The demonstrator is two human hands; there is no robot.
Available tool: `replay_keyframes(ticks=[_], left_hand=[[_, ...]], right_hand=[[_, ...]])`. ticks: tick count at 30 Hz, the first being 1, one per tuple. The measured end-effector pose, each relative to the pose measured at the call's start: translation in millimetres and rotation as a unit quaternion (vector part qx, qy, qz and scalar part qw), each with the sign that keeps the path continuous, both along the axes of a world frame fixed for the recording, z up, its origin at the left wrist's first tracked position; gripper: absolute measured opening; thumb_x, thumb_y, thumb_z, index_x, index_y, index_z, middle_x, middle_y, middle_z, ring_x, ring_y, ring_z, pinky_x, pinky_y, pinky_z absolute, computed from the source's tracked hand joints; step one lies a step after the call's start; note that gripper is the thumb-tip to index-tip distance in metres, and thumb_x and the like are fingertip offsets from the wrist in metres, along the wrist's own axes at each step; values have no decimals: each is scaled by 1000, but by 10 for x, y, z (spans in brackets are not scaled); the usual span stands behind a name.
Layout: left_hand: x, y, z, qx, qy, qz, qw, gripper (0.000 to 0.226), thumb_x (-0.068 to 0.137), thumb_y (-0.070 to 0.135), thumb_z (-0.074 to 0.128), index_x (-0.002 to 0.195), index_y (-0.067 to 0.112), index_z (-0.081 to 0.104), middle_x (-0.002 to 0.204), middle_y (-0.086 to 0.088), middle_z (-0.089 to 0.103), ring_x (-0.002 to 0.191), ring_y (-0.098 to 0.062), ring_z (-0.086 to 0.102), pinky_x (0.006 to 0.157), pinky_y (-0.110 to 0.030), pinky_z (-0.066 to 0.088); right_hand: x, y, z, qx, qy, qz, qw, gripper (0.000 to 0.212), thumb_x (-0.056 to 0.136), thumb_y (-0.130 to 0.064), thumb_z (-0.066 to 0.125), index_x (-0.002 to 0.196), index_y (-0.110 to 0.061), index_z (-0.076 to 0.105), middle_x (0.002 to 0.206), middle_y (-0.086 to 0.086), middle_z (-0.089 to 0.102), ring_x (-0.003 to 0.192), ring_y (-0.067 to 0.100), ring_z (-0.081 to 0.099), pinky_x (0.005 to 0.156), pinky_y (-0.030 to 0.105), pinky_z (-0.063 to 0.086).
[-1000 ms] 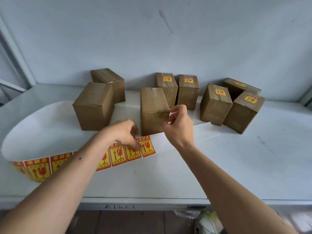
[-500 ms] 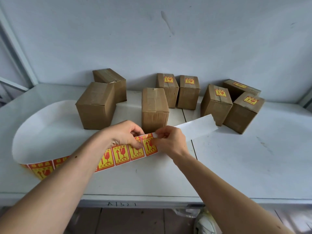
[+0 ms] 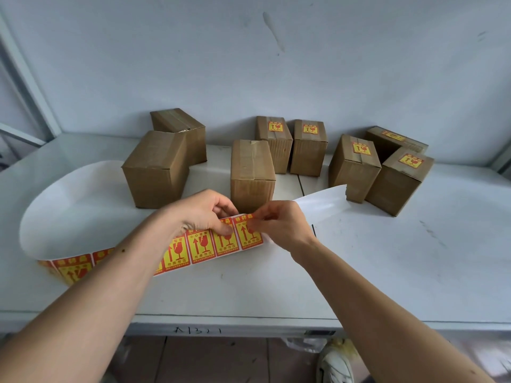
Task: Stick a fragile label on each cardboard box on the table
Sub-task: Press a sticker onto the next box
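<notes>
My left hand (image 3: 203, 214) covers part of the label strip (image 3: 210, 243); the strip's far-left end curls under and blurs. My right fingers (image 3: 258, 217) hide the last label's (image 3: 247, 233) top corner. Small print on labels unreadable. Front box (image 3: 251, 175) hides its neighbor's base. Scribble on counter (image 3: 387, 272) edge illegible. Floor items blurred, cropped.

Eight small brown cardboard boxes sit upright toward the back of the table. The five on the right (image 3: 355, 167) each have a red-and-yellow fragile sticker on top; three are bare: the middle one (image 3: 252, 175) and two on the left (image 3: 156, 168). A long white backing strip of red-and-yellow fragile labels (image 3: 210, 243) curls round in front.
</notes>
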State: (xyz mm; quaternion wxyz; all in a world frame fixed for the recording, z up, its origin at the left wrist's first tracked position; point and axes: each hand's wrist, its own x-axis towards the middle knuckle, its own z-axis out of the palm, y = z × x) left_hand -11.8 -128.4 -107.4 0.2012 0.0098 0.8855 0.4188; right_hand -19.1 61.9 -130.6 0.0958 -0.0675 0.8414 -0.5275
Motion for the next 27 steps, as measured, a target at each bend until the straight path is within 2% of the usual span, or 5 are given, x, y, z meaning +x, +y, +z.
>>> replay_keyframes(ticks=[8, 15, 19, 22, 27], left_hand=[[-22, -8, -58, -36, 7, 37, 999, 39, 75, 6, 78, 110, 16, 63, 97, -3, 71, 85, -20, 70, 77, -35, 58], [-46, 25, -67, -131, 85, 84, 984, 42, 64, 31, 88, 96, 18, 65, 94, -2, 67, 86, -17, 64, 76, -35, 56], [-80, 74, 72, -116, 151, 152, 970, 68, 57, 53, 85, 105, 20, 49, 98, 4, 56, 88, -14, 57, 66, -31, 49], [-143, 160, 66, -28, 231, 170, 958, 84, 58, 56, 83, 124, 22, 43, 120, 5, 51, 108, -13, 53, 77, -27, 48], [-233, 267, -40, -48, 337, 142, 930, 78, 65, 59, 77, 128, 23, 48, 134, 4, 45, 120, -11, 42, 84, -25, 41]], right_hand=[[-27, 136, 135, -122, -28, -4, 992, 11, 81, -6, 75, 77, -11, 66, 78, 5, 69, 66, 9, 60, 50, 12, 42], [-252, 254, 533, -184, 8, -33, 982, 7, 83, -9, 74, 80, -9, 67, 80, 4, 75, 68, 8, 70, 64, 26, 49], [-613, 131, 764, -157, 39, -67, 985, 14, 79, -9, 79, 89, -8, 69, 89, 8, 75, 75, 13, 74, 67, 26, 57], [-878, -5, 830, -100, 44, -81, 991, 25, 75, -11, 83, 96, -7, 69, 93, 9, 74, 71, 13, 73, 51, 15, 52], [-1101, -136, 859, -17, 38, -59, 997, 31, 74, -16, 84, 99, -5, 70, 90, 6, 71, 57, 4, 66, 42, 9, 44]])
